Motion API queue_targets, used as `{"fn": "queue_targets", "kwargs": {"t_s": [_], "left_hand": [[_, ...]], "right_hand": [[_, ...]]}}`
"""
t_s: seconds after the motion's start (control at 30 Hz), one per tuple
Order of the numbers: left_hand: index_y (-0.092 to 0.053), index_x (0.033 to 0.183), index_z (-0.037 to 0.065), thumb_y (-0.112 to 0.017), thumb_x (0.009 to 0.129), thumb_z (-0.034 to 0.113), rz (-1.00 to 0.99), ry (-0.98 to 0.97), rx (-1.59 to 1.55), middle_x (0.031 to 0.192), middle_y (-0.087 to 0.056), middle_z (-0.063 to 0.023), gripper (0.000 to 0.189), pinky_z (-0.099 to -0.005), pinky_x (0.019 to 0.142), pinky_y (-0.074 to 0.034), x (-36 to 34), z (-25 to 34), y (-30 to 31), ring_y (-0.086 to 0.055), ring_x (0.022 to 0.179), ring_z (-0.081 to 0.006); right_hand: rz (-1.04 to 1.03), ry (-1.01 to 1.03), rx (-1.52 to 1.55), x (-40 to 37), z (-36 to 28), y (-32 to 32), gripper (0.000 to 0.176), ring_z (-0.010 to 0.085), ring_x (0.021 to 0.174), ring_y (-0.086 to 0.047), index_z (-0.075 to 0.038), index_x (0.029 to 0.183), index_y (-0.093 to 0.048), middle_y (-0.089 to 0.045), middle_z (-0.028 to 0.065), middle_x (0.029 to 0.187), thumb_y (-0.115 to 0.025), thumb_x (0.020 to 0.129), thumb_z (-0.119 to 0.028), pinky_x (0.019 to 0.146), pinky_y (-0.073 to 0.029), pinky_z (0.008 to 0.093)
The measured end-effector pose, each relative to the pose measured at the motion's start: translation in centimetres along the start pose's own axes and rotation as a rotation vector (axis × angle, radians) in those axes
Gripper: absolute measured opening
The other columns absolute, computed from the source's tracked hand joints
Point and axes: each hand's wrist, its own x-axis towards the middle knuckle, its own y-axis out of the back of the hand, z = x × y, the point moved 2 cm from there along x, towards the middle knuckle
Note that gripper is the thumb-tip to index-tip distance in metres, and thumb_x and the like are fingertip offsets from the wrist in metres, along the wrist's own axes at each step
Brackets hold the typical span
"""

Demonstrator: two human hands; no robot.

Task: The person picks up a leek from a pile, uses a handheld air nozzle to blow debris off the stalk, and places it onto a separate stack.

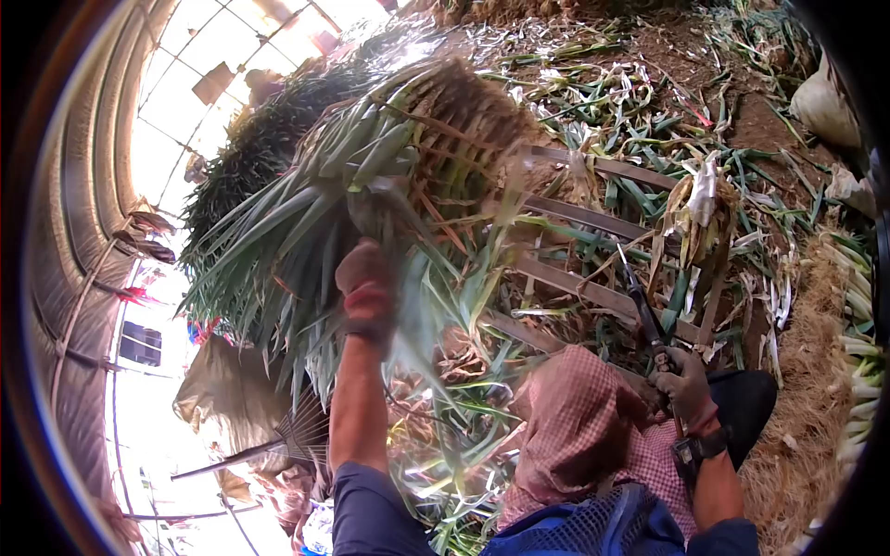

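Note:
My left hand [368, 287], in a red and dark glove, is closed at the green leaves beside a large pile of leafy stalks [408, 139]; motion blurs what it grips. The pile's roots and soil face right, its leaves hang down to the left. My right hand [684, 385], also gloved, is wrapped round a long thin black tool [646, 310] that points up and left. A pink checked cloth [593, 417] covers my lap between the arms.
Slatted wooden bars [593, 218] lie right of the pile. Loose leaves and peelings [640, 120] litter the soil. White-stemmed stalks [862, 371] with pale roots lie at the far right. A fan rake [301, 431] and tan sheet [232, 380] are at lower left.

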Motion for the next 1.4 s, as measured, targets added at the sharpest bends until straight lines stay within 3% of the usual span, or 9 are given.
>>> {"fn": "queue_targets", "kwargs": {"t_s": [0.43, 0.57, 0.97, 1.03, 1.1, 1.23, 1.3, 1.37, 1.4], "left_hand": [[-0.077, 0.085, 0.016, -0.065, 0.092, 0.018, -0.194, -0.236, 0.058, 0.081, -0.074, -0.0081, 0.014, -0.0439, 0.066, -0.059, -12.1, 8.7, -3.0, -0.073, 0.073, -0.033], [-0.08, 0.084, 0.007, -0.064, 0.095, 0.02, 0.103, -0.326, -0.344, 0.081, -0.076, -0.0157, 0.023, -0.0495, 0.095, -0.061, -18.6, 6.2, -13.4, -0.078, 0.098, -0.0314], [-0.074, 0.122, 0.0, -0.066, 0.101, 0.047, -1.358, -0.169, -0.164, 0.115, -0.079, -0.023, 0.052, -0.0478, 0.096, -0.058, -56.2, -10.1, -7.1, -0.075, 0.109, -0.0408], [-0.077, 0.121, 0.005, -0.064, 0.102, 0.043, -1.236, -0.583, -0.288, 0.114, -0.081, -0.0164, 0.044, -0.0435, 0.088, -0.06, -58.2, -18.1, -10.2, -0.077, 0.105, -0.0307], [-0.078, 0.119, 0.012, -0.066, 0.104, 0.028, -1.025, 0.301, -0.586, 0.111, -0.079, -0.0096, 0.025, -0.0456, 0.088, -0.059, -56.2, -24.0, -8.4, -0.075, 0.103, -0.0254], [-0.069, 0.121, 0.006, -0.064, 0.085, 0.02, -0.033, 0.597, -1.334, 0.087, -0.067, -0.0014, 0.039, -0.0258, 0.057, -0.047, -46.4, -28.4, -6.9, -0.06, 0.07, -0.0091], [-0.068, 0.143, 0.005, -0.064, 0.107, 0.02, -0.258, 0.352, -0.87, 0.103, -0.073, -0.0111, 0.039, -0.0383, 0.075, -0.055, -35.4, -26.1, -4.1, -0.064, 0.079, -0.0253], [-0.06, 0.157, 0.005, -0.064, 0.103, 0.005, 0.333, -0.33, -0.244, 0.12, -0.074, -0.0169, 0.054, -0.0435, 0.089, -0.057, -26.0, -22.3, -6.1, -0.07, 0.093, -0.0311], [-0.061, 0.155, 0.003, -0.066, 0.103, 0.006, -0.118, 0.242, -0.939, 0.134, -0.072, -0.0154, 0.053, -0.0426, 0.107, -0.054, -23.4, -14.6, -0.6, -0.069, 0.12, -0.032]], "right_hand": [[0.049, 0.128, -0.077, -0.9, 1.5, 1.0, 0.019, 0.006, 0.066, -0.05, 0.002, 0.111, -0.068, -0.057, -0.004, 0.079, -0.066, 0.093, -0.005, 0.057, -0.039, 0.0263], [0.027, 0.127, 0.048, -1.6, 0.4, 0.8, 0.012, 0.0051, 0.066, -0.05, -0.001, 0.104, -0.066, -0.057, -0.0046, 0.078, -0.065, 0.094, -0.006, 0.058, -0.038, 0.0258], [0.247, -0.031, 0.201, -5.0, 1.6, 0.6, 0.007, 0.0084, 0.052, -0.055, -0.004, 0.101, -0.063, -0.063, 0.0009, 0.073, -0.065, 0.095, -0.005, 0.047, -0.044, 0.0261], [0.303, -0.088, 0.129, -4.8, 1.6, 0.5, 0.006, 0.0076, 0.052, -0.056, -0.005, 0.099, -0.063, -0.063, 0.001, 0.073, -0.066, 0.094, -0.007, 0.047, -0.042, 0.0262], [0.292, -0.103, -0.018, -3.3, 3.7, 1.1, 0.013, 0.0157, 0.057, -0.062, -0.004, 0.1, -0.064, -0.065, 0.007, 0.073, -0.067, 0.094, -0.015, 0.053, -0.048, 0.034], [0.236, -0.049, -0.753, -3.9, 3.4, -0.8, 0.032, 0.0431, 0.091, -0.074, -0.004, 0.112, -0.07, -0.075, 0.0249, 0.096, -0.065, 0.096, -0.032, 0.081, -0.056, 0.0523], [0.041, 0.007, -0.913, -3.8, 5.1, -1.6, 0.035, 0.0474, 0.104, -0.074, -0.005, 0.117, -0.074, -0.077, 0.0268, 0.11, -0.064, 0.093, -0.029, 0.095, -0.056, 0.0585], [-0.053, -0.004, -1.098, -5.7, 3.4, -2.6, 0.032, 0.0466, 0.101, -0.075, -0.005, 0.109, -0.077, -0.077, 0.0256, 0.106, -0.066, 0.087, -0.026, 0.087, -0.059, 0.0579], [-0.03, 0.134, -1.111, -7.2, 2.2, -2.9, 0.025, 0.0453, 0.096, -0.075, -0.006, 0.102, -0.076, -0.077, 0.0234, 0.102, -0.066, 0.086, -0.023, 0.082, -0.06, 0.0585]]}}
